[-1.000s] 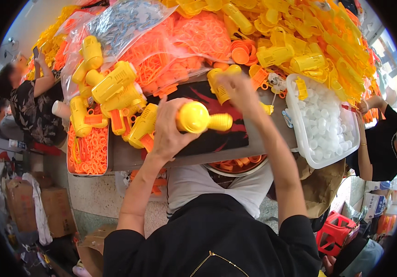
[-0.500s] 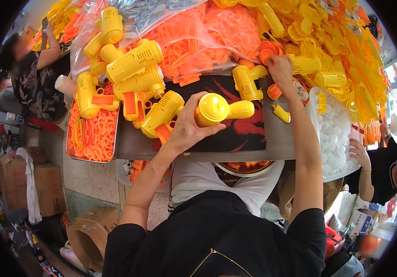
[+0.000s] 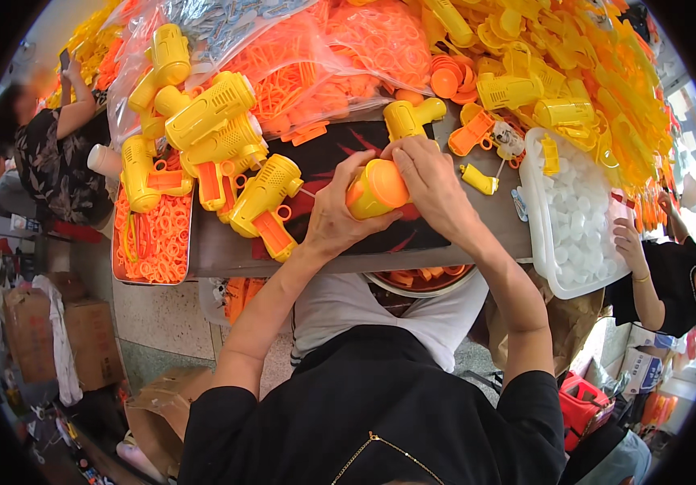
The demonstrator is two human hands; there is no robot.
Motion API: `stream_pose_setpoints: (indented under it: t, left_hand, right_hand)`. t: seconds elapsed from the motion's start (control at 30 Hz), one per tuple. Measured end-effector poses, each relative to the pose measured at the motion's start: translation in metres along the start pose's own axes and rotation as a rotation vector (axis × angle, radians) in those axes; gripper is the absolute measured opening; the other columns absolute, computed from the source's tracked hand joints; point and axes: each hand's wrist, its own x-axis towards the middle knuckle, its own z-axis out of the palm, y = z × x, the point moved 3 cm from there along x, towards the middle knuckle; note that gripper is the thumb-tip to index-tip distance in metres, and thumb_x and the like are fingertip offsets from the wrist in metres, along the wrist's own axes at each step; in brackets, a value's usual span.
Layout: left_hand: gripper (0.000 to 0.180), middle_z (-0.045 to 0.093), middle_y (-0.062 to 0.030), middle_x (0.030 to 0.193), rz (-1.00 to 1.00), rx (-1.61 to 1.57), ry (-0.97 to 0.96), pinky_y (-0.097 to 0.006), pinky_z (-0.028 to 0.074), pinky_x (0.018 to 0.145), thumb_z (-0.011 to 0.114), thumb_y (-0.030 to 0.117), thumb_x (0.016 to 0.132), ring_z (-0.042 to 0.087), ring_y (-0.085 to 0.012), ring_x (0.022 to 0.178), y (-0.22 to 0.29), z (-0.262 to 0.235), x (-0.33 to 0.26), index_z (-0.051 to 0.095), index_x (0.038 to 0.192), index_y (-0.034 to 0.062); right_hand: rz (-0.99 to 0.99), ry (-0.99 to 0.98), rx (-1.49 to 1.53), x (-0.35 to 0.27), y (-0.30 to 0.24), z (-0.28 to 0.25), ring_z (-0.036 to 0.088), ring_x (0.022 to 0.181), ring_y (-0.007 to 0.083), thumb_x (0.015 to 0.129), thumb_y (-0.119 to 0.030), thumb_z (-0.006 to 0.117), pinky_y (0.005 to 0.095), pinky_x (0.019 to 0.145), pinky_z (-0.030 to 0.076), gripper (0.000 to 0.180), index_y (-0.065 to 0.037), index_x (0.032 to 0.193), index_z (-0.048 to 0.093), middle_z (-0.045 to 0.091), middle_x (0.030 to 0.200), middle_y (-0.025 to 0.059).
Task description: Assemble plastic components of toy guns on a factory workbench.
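My left hand (image 3: 335,217) is wrapped round a yellow gun-shaped toy body (image 3: 364,205) above the dark mat. A round orange cap (image 3: 389,183) covers the end facing up. My right hand (image 3: 437,187) has its fingers closed at the cap's far right edge. The toy's handle is hidden behind that hand. Just beyond my hands, another yellow toy body (image 3: 407,120) lies on the mat (image 3: 340,137). To my left, a yellow toy body (image 3: 265,190) rests with an orange flap (image 3: 275,234) hanging from it.
Yellow toy bodies (image 3: 210,109) pile up at left, above a tray of orange rings (image 3: 162,255). Orange discs (image 3: 446,81) and yellow parts (image 3: 582,73) heap up at the far right. A white bin (image 3: 554,271) holds whitish pieces; another person's hand (image 3: 629,242) is beside it.
My right hand has come from the orange discs to the held toy, whose end now carries an orange cap. The toy has turned, so its handle no longer shows at right.
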Motion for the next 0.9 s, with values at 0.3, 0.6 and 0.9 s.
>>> stream_pose_setpoints:
  t: [0.3,0.6,0.9]
  left_hand:
    - [0.101,0.066,-0.0189,0.124,0.118,0.082,-0.129,-0.038,0.054,0.096,0.093,0.015,0.067,0.069,-0.0315,0.108,0.009,0.007,0.004,0.038,0.151,0.0025]
    - [0.087,0.065,-0.0165,0.114,0.185,0.095,-0.132,-0.042,0.057,0.082,0.088,0.019,0.070,0.067,-0.0373,0.099,0.012,0.003,0.004,0.045,0.145,0.0112]
    - [0.070,0.063,-0.0155,0.107,0.127,0.115,-0.421,-0.044,0.056,0.078,0.084,0.031,0.072,0.066,-0.0359,0.095,0.010,0.020,0.002,0.052,0.131,0.0115]
  right_hand:
    - [0.187,-0.025,0.105,-0.017,0.009,-0.004,0.063,0.086,0.0405,0.106,-0.021,0.043,0.0449,0.077,0.048,0.028,0.001,0.102,0.060,0.067,0.093,0.0189]
    - [0.334,-0.050,0.274,-0.011,0.012,0.002,0.063,0.082,0.0326,0.106,-0.025,0.046,0.0376,0.077,0.049,0.029,0.000,0.108,0.060,0.065,0.087,0.0187]
    - [-0.305,-0.298,0.219,0.003,-0.003,-0.002,0.052,0.079,0.0344,0.100,-0.016,0.043,0.0410,0.077,0.046,0.024,0.001,0.091,0.055,0.055,0.089,0.0156]
